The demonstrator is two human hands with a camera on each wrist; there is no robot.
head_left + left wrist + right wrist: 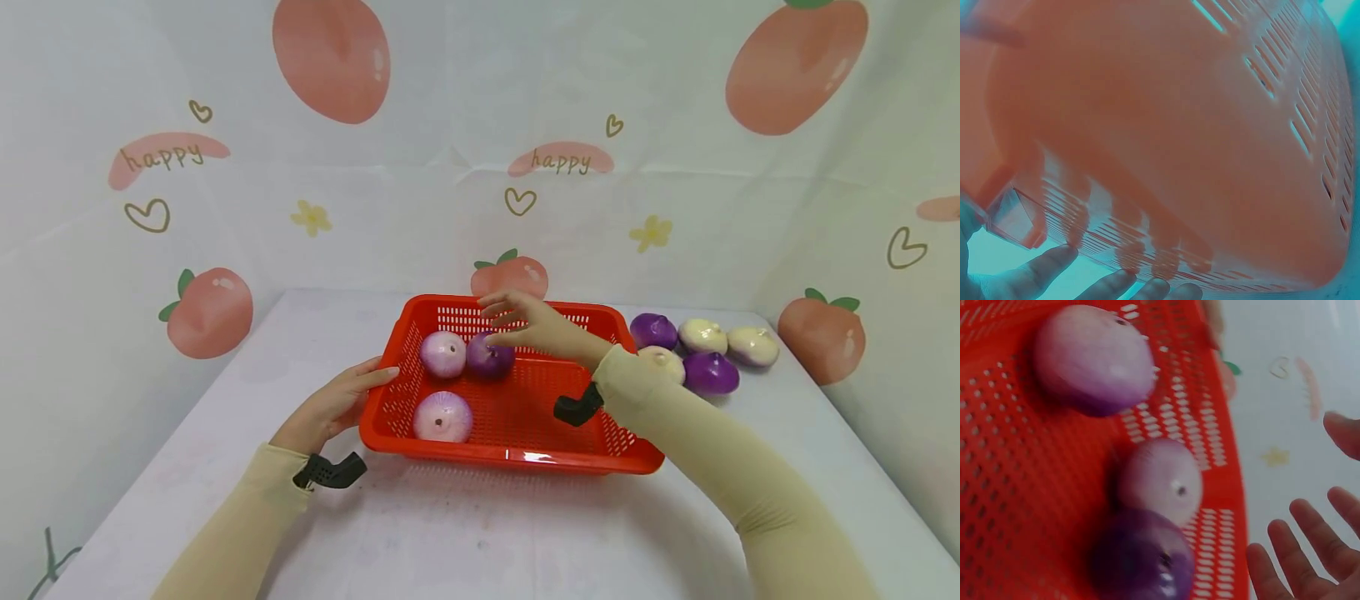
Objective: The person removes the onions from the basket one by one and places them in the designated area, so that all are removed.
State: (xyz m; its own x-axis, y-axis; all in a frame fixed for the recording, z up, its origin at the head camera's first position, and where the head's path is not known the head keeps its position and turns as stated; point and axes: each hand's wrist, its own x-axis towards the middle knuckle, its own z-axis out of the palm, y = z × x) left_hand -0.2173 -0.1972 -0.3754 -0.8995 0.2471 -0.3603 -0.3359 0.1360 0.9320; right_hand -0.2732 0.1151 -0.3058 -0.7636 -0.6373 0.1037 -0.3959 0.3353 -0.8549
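Note:
A red plastic basket [517, 454] with slotted walls sits on the table. Inside, at its left, lie two pale pink-purple onions [443, 417] and a dark purple onion [491, 357]. My left hand [337, 402] grips the basket's left side, thumb over the rim; in the left wrist view its fingertips [1063, 253] press on the slotted outer wall. Above the basket's back part hovers my right hand [542, 327], fingers spread and holding nothing. It overlaps the dark onion in the head view, but the right wrist view puts it apart from the onions.
Beside the basket's right end stand several more onions, purple ones [712, 374] and cream ones [753, 346]; the right sleeve partly covers one. A printed cloth [405, 208] hangs behind the white table [465, 533]. A thin dark cord [51, 567] shows at far left.

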